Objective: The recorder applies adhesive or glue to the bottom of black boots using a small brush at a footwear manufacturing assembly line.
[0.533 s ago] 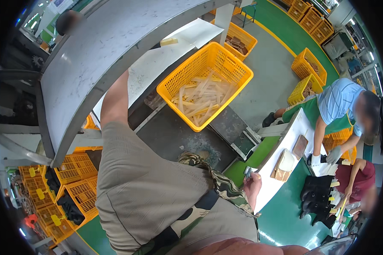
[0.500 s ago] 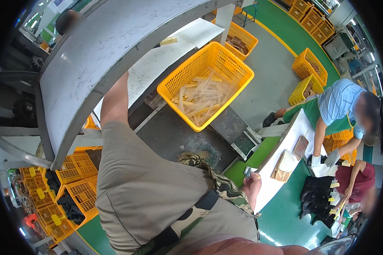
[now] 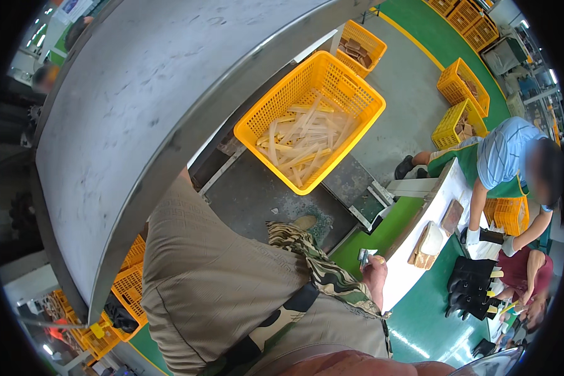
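Observation:
My right hand [image 3: 375, 276] is closed around a small silvery metal object [image 3: 366, 256], beside the edge of a white-topped table [image 3: 396, 271]. What kind of object it is cannot be made out. My left arm reaches beneath a large pale metal shelf [image 3: 138, 81], which hides the left hand entirely. Past the shelf's edge stands a yellow plastic crate [image 3: 361, 130] holding many long, translucent and yellowish plastic strips [image 3: 301, 135]. Camouflage cloth [image 3: 332, 276] lies along my right forearm.
On the white-topped table lie a white-and-tan block [image 3: 427, 245] and a brown block [image 3: 452, 217]. A co-worker in a blue shirt [image 3: 507, 150] handles a dark piece there; another wears dark red [image 3: 525, 269]. Black boots [image 3: 473, 285] stand nearby. More yellow crates [image 3: 460, 125] rest on the floor.
My view has shifted, so the shelf covers more of the left side and my left arm. The blue-shirted co-worker's hands now hold a dark piece. My right hand keeps its grip.

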`<state>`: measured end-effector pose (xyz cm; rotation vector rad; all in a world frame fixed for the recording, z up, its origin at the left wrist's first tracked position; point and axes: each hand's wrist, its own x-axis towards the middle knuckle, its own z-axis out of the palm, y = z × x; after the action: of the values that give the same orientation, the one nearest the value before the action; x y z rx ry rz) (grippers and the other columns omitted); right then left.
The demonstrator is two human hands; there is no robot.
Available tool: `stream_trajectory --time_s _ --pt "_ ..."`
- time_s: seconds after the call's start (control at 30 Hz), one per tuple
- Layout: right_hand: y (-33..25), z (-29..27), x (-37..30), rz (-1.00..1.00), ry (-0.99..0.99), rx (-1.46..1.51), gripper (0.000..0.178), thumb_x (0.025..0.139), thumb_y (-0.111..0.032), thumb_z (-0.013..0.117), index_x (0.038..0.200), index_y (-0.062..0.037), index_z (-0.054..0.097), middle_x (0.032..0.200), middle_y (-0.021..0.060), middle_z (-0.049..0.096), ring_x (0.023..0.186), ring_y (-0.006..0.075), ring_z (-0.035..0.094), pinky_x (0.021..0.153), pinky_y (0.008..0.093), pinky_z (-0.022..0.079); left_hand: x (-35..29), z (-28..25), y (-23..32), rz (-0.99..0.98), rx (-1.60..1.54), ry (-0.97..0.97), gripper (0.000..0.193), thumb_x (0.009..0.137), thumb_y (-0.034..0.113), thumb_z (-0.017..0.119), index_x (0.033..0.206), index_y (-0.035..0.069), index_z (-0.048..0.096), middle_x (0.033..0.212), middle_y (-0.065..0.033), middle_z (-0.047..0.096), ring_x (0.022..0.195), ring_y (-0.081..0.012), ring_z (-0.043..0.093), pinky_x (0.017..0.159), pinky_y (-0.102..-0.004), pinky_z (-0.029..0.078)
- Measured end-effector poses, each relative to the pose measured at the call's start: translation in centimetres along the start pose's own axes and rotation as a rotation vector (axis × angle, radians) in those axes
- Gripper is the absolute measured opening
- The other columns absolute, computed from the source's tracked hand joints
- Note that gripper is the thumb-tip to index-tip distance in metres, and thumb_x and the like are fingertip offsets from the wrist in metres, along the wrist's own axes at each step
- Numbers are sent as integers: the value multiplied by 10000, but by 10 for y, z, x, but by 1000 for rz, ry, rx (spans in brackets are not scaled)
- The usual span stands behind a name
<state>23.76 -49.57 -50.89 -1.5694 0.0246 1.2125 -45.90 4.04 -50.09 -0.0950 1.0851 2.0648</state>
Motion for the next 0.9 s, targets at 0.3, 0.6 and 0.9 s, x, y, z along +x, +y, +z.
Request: stream_trajectory --time_s 0.3,0.6,0.9 --pt "13 -5 -13 9 52 -40 126 877 -25 662 865 -101 562 728 17 569 605 152 571 504 312 509 38 13 -24 -67 111 -10 408 1009 164 528 1360 -25 440 1353 -183 527 1230 -424 538 1037 -593 454" --pt "23 -15 -13 5 29 10 121 883 -41 671 887 -104 567 760 27 595 639 166 584 545 328 506 37 17 -38 -24 174 18 443 1003 166 545 1378 -38 424 1367 -215 507 1194 -473 551 1027 -594 460" --pt "19 -9 -19 -54 47 97 108 884 -67 681 890 -102 579 740 31 602 623 142 574 546 319 498 -183 26 -162 104 387 -413 495 924 87 651 1332 -72 419 1106 -211 625 857 -349 715 694 -398 612"
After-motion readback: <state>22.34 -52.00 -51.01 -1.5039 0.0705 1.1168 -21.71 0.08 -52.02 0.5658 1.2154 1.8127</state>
